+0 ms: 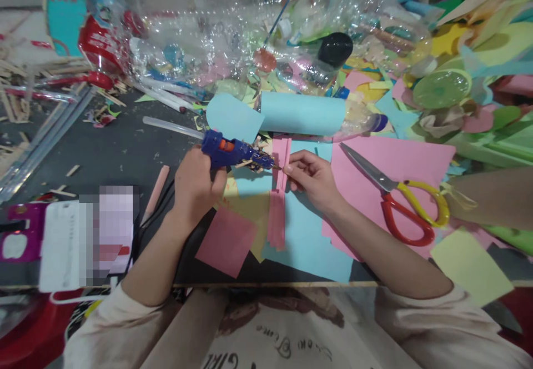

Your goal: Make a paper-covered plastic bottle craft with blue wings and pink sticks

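My left hand (195, 183) is wrapped round the handle of a blue hot glue gun (233, 152). A clear glue stick pokes out of its back, and its nozzle points right at several pink paper strips (278, 202). My right hand (310, 177) pinches the upper part of those strips, right beside the nozzle tip. The strips lie on a light blue sheet (308, 241). A pink square (227, 241) and a yellow sheet lie under my left wrist.
Red and yellow scissors (400, 202) lie on a large pink sheet (400, 163) to the right. A bottle wrapped in light blue paper (302, 113) lies just beyond the strips. Clear plastic bottles and coloured paper scraps crowd the back and right. Wooden sticks lie at far left.
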The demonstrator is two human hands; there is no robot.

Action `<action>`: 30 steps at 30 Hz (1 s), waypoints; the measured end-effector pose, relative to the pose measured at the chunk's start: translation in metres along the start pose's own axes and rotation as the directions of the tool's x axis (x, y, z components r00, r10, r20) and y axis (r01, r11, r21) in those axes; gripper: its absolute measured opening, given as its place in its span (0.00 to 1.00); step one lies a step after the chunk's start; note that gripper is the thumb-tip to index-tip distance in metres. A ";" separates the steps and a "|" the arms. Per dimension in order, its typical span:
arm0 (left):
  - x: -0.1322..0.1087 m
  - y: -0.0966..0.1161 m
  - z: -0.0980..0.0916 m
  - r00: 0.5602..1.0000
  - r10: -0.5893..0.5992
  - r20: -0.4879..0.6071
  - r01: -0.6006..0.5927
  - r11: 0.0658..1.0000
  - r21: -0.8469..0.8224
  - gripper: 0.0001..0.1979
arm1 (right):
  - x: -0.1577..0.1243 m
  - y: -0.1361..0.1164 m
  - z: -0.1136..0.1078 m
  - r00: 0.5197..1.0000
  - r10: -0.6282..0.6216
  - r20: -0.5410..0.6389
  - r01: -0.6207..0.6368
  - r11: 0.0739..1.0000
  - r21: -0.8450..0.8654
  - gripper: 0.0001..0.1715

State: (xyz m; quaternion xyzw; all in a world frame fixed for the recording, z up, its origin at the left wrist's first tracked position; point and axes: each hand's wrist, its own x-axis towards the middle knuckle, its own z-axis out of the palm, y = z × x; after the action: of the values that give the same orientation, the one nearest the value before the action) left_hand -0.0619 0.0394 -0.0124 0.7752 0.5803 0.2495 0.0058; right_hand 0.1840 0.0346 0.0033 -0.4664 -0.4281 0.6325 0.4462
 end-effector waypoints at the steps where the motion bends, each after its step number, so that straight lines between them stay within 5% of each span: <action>1: 0.000 0.000 0.000 1.000 0.006 -0.006 -0.006 1.000 -0.004 0.11 | 0.000 0.000 0.000 1.000 0.001 0.005 -0.001 1.000 0.003 0.24; 15: 0.004 0.001 -0.005 0.994 0.003 -0.108 -0.003 1.000 -0.002 0.12 | -0.003 0.001 0.002 0.998 0.015 0.068 -0.013 0.999 -0.035 0.24; 30: 0.005 -0.003 -0.007 0.989 -0.136 -0.051 0.134 0.990 -0.039 0.12 | -0.005 0.002 0.003 0.992 0.031 0.120 -0.025 0.998 -0.050 0.23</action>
State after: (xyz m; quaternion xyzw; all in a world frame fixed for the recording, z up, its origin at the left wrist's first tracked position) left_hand -0.0660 0.0428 -0.0052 0.7271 0.6268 0.2794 0.0208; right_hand 0.1819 0.0293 0.0033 -0.4436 -0.4630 0.6553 0.3993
